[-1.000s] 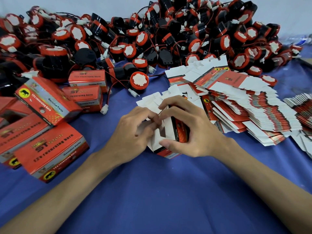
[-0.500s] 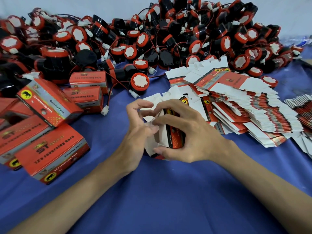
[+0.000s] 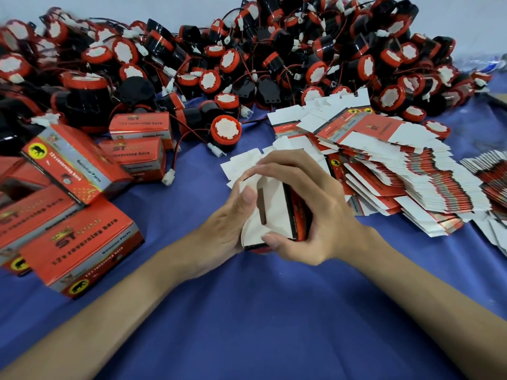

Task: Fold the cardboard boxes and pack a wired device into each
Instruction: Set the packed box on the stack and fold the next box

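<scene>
1. Head view, frame centre: left hand (image 3: 219, 231) and right hand (image 3: 315, 215) both clasp a half-folded cardboard box (image 3: 274, 212), thumbs on its white flap, over the blue surface (image 3: 274, 311).
2. Wired devices (image 3: 247, 64) are heaped across the top, flat box blanks (image 3: 397, 165) lie at right, and closed boxes (image 3: 79, 242) lie at left.

a blue cloth (image 3: 260, 311) lies spread from the near edge to the far side. it is mostly smooth, with soft folds and creases toward the right. behind it a plain pale wall (image 3: 109, 9), grey-white, runs across the top. at the far right a tan strip (image 3: 501, 101) shows past the cloth; what it is cannot be told. the light is soft and even, leaving faint shadows on the cloth.
</scene>
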